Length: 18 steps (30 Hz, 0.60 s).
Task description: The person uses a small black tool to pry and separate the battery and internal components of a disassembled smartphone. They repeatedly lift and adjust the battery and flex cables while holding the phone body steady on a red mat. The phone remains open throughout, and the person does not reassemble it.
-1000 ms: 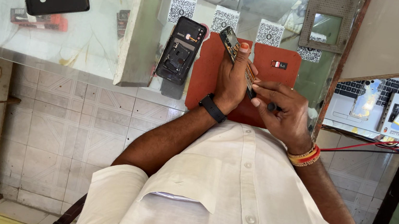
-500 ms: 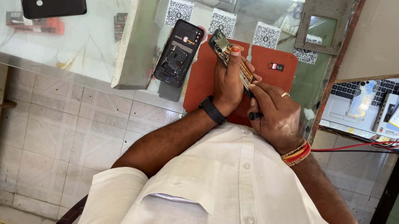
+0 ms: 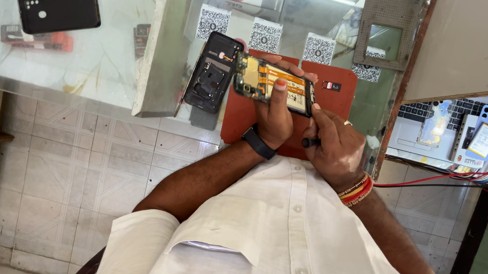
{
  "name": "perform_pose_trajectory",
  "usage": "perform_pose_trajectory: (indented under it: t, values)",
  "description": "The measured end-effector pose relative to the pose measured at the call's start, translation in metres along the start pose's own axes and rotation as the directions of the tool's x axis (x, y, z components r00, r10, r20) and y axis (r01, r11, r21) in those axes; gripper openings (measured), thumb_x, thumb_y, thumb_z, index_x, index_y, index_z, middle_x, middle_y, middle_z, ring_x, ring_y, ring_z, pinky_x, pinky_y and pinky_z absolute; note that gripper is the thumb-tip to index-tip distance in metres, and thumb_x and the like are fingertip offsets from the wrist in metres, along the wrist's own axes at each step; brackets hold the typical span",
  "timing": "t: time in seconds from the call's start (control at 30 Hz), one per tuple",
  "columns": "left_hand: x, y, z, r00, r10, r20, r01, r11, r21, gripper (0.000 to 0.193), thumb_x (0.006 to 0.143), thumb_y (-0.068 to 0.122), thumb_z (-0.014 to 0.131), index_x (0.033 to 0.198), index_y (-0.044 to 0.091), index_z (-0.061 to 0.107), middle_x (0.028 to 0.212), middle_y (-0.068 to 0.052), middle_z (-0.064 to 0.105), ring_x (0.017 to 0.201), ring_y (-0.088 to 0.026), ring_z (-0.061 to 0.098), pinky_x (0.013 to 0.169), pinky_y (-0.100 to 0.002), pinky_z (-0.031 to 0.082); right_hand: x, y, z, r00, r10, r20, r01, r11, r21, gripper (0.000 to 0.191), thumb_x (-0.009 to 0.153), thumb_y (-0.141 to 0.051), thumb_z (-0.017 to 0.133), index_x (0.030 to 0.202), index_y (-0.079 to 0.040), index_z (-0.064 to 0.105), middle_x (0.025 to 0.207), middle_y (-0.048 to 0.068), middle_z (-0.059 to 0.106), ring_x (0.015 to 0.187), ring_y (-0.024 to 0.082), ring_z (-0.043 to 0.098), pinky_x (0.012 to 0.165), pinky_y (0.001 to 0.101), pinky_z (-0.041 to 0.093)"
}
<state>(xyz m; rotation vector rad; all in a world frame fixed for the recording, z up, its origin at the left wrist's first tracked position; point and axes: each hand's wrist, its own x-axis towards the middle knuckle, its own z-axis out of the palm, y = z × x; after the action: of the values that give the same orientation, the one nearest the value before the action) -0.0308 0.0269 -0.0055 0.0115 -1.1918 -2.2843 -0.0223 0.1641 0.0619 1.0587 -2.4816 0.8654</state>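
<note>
A: Status on the opened phone [image 3: 274, 85]?

B: Back is off, board and battery exposed. Left hand [image 3: 273, 112] is wrapped around it, thumb across the battery, holding it up over the red mat [image 3: 331, 114] on the worktop [image 3: 99, 70].

A: Right hand?

B: Right hand [image 3: 336, 147] is closed around a dark tool handle [image 3: 311, 142], just beside the phone's lower end. Tip is hidden, can't tell whether it touches the phone.

A: Step?

B: Looks like mid-teardown, working on the internals at the battery end. The removed back shell [image 3: 212, 79] lies flat left of the mat, touching its edge.

A: Next move needs?

B: My read: steady left grip, tool tip placed precisely, light force so it doesn't slip onto the board.

A: Anything else close by?

B: A whole black phone [image 3: 60, 10] lies well apart to the left, under the glass.
</note>
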Motion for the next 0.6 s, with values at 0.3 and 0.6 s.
perform_pose_trajectory:
  t: [0.3,0.6]
  values:
    - [0.005,0.009,0.003,0.999,-0.020,0.048,0.027,0.988,-0.153,0.042,0.111,0.031,0.049,0.140,0.005,0.033,0.117,-0.017,0.060,0.109,-0.035,0.069,0.101,-0.054,0.060,0.012,-0.001,-0.010,0.979,-0.206,0.001,0.203,0.962,-0.182,0.034,0.093,0.000,0.070,0.125,0.012,0.065,0.123,0.026,0.071,0.096,0.030,0.077,0.064,0.0333,0.059]
    - [0.003,0.016,0.004,0.983,-0.088,0.160,0.129,0.954,-0.271,0.043,0.109,0.024,0.052,0.144,0.009,0.032,0.130,-0.018,0.057,0.135,-0.040,0.058,0.113,-0.058,0.053,0.010,0.009,-0.001,0.940,-0.311,-0.141,0.255,0.914,-0.316,0.026,0.099,-0.008,0.071,0.118,0.011,0.069,0.115,0.028,0.074,0.079,0.022,0.077,0.052,0.0278,0.052]
